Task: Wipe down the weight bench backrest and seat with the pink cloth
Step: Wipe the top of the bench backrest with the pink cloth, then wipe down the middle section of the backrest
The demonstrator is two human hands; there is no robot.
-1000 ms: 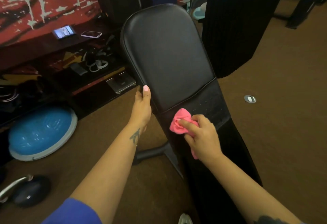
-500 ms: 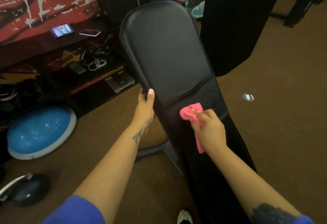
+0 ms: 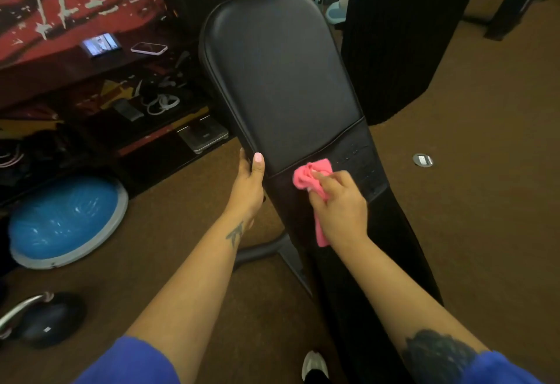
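Head cam: bench (image 3: 281, 80) long axis ran away from the person, backrest ahead of both hands, seat back toward the body. R hand (image 3: 339, 204) gripped pink cloth (image 3: 309, 174) at the seam; L hand (image 3: 248, 183) clasped bench edge alongside. R nearer unwiped pad.

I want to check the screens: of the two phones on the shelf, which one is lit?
The left phone: its screen glows with a picture. The white-edged phone beside it is dark.
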